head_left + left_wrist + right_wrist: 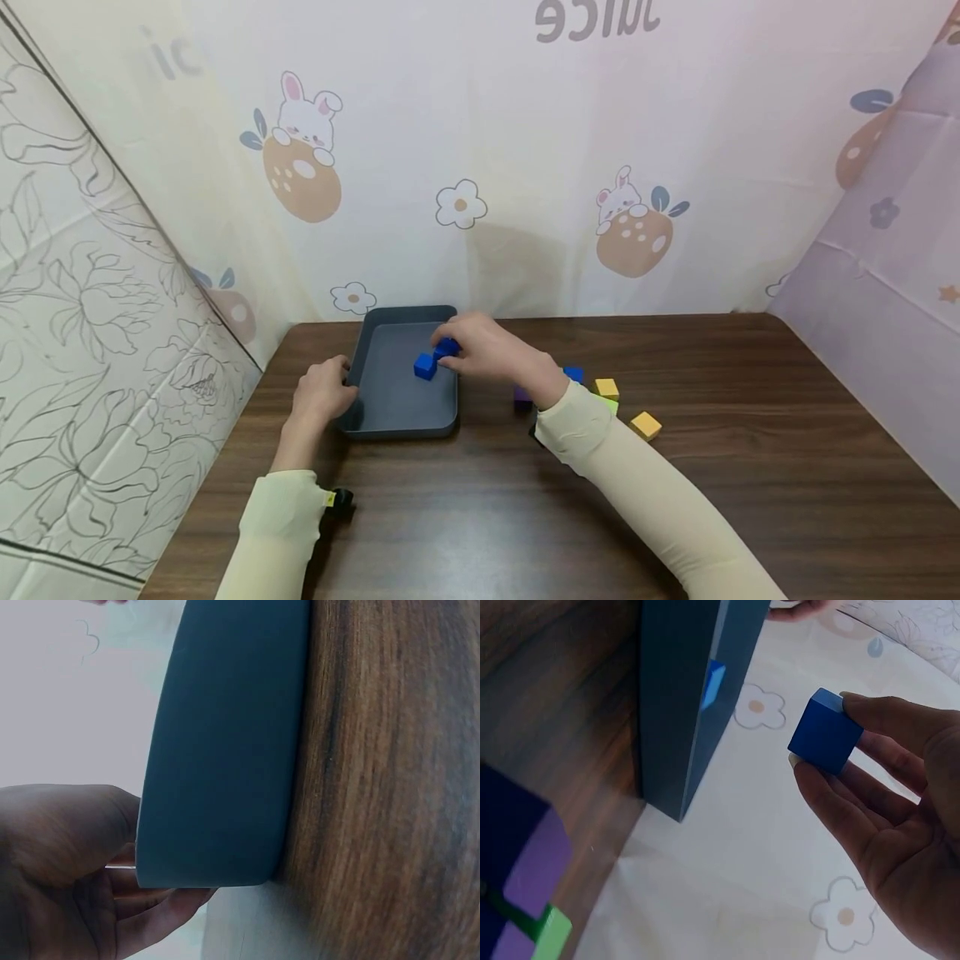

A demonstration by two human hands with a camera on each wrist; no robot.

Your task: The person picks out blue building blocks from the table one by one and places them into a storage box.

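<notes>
Two smooth blue cubes are at the smooth dark-grey rectangular tray (397, 410): one blue cube (424, 367) lies on its floor, the other, the held cube (826, 731), is raised above it.

Writing: mirror-reversed grey letters (597, 20) at the top of the white patterned cloth (525, 125) read "Juice", cut by the frame edge; fainter reversed letters at upper left are only partly legible.

Right hand (487, 346): pinches the held cube between thumb and fingertips, clear of the tray wall in the right wrist view. Left hand (322, 390): clamped over the tray's left wall, thumb to the inside, fingers outside. Hands are apart.

Tray: shallow, rounded corners, matt walls, standing on the dark-brown wood-grain table (450, 517). Right of it, partly behind the right forearm, a loose group: purple cube (522, 397), a further blue cube (573, 374), lime-green cube (609, 405), two yellow cubes (646, 426), all flat-faced. Cloth prints: rabbits on orange fruit, outlined flowers. Both sleeves: plain, pale cream.
</notes>
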